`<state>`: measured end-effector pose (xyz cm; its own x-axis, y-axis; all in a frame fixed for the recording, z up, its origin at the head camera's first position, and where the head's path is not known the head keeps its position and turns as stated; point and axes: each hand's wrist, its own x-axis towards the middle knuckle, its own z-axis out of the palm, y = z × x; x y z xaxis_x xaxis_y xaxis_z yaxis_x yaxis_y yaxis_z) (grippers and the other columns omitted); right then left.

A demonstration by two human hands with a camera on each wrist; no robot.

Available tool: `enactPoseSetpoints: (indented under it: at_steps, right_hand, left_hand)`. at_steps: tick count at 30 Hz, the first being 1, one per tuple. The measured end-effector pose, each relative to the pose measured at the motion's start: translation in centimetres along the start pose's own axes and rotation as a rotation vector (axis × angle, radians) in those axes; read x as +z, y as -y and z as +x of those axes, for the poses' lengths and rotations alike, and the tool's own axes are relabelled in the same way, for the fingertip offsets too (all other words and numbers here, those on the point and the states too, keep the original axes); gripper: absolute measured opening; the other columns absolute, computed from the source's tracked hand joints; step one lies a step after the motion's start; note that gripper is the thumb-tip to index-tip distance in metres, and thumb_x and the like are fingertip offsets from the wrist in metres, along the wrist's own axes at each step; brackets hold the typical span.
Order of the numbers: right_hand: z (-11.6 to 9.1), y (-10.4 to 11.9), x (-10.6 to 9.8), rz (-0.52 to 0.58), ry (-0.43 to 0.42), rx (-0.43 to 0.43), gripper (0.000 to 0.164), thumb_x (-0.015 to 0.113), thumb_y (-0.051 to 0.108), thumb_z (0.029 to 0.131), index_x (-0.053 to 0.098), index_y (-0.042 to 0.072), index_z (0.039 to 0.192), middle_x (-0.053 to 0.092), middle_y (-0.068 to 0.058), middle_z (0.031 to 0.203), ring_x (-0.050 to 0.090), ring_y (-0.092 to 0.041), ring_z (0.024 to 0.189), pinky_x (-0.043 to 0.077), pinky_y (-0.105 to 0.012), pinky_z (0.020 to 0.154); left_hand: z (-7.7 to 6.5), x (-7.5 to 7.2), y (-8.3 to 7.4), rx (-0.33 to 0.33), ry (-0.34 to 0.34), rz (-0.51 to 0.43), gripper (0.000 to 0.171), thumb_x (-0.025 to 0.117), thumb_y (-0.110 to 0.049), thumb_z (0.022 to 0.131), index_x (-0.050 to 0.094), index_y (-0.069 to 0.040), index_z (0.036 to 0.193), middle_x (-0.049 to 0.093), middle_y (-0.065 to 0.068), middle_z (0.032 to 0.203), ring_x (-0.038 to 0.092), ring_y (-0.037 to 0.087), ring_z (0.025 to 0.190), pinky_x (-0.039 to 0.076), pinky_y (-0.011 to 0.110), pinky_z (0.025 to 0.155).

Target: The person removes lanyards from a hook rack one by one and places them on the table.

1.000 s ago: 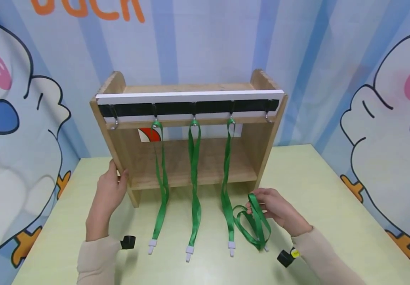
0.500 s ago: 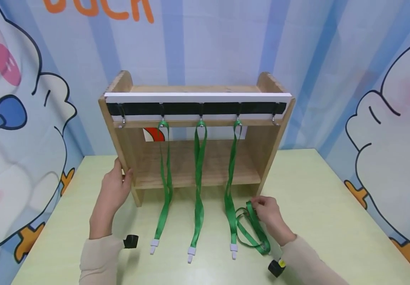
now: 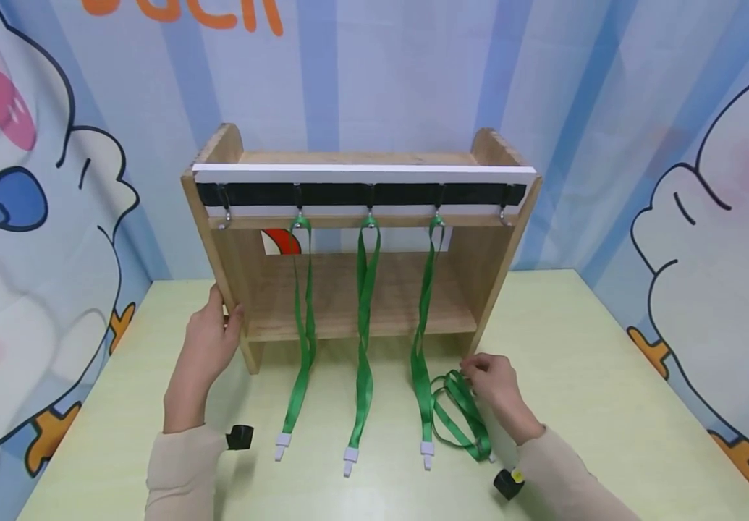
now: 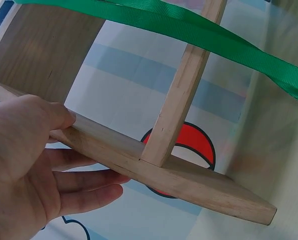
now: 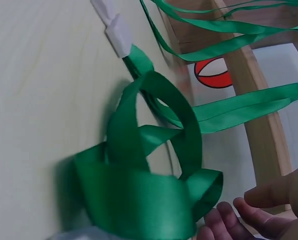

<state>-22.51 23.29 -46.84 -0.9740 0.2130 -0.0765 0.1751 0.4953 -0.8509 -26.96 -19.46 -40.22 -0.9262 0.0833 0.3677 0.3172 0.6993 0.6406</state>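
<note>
In the head view my left hand [image 3: 211,340] holds the left side panel of a small wooden shelf [image 3: 335,300]. The left wrist view shows my thumb on the panel's edge [image 4: 114,152], fingers on its outer side. My right hand [image 3: 494,380] is by the shelf's right foot, beside a loosely coiled green lanyard [image 3: 470,411] on the table. In the right wrist view, thumb and fingers are loosely bent next to the coil [image 5: 139,200], nothing visible between them. Three more green lanyards, left [image 3: 307,347], middle [image 3: 364,380] and right [image 3: 421,373], hang from hooks with white clips down.
A black strip [image 3: 335,194] across the shelf's white front rail carries the hooks. The far left hook [image 3: 224,218] and far right hook [image 3: 503,215] bear nothing. A pale yellow table [image 3: 556,347] lies below, with printed curtains [image 3: 400,79] behind.
My right hand has moved left and lowered the coiled lanyard onto the table, and its fingers have come off it. The left hand has kept its hold on the shelf.
</note>
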Motion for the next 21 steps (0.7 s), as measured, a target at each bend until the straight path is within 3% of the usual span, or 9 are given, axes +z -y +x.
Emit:
enactPoseSetpoints:
  at_steps: [7,15,21]
  right_hand:
    - [0.0,1.5,-0.5,0.01,-0.021,-0.101,0.027,0.053,0.005,0.098,0.069,-0.01,0.112,0.071,-0.02,0.104,0.068,-0.032,0.095,0.053,-0.036,0.082]
    - [-0.5,5.3,-1.3,0.009,-0.039,-0.262,0.025,0.057,0.006,0.099,0.071,-0.007,0.115,0.072,-0.021,0.108,0.068,-0.029,0.094,0.053,-0.024,0.071]
    - [-1.0,7.9,-2.1,0.029,-0.037,-0.337,0.025,0.056,0.008,0.102,0.068,-0.007,0.119,0.071,-0.02,0.112,0.068,-0.032,0.103,0.056,-0.036,0.087]
  left_hand:
    - [0.0,-0.2,-0.3,-0.004,0.011,-0.006,0.053,0.043,-0.013,0.109,0.022,0.012,0.151,0.045,0.041,0.14,0.061,0.055,0.111,0.058,0.06,0.08]
    - [-0.1,0.0,-0.1,-0.007,0.009,-0.008,0.053,0.043,-0.012,0.108,0.022,0.011,0.151,0.044,0.041,0.14,0.06,0.055,0.112,0.058,0.06,0.079]
    - [0.0,0.0,-0.1,-0.008,0.008,-0.015,0.053,0.043,-0.012,0.109,0.022,0.011,0.151,0.045,0.041,0.14,0.061,0.054,0.111,0.058,0.06,0.079]
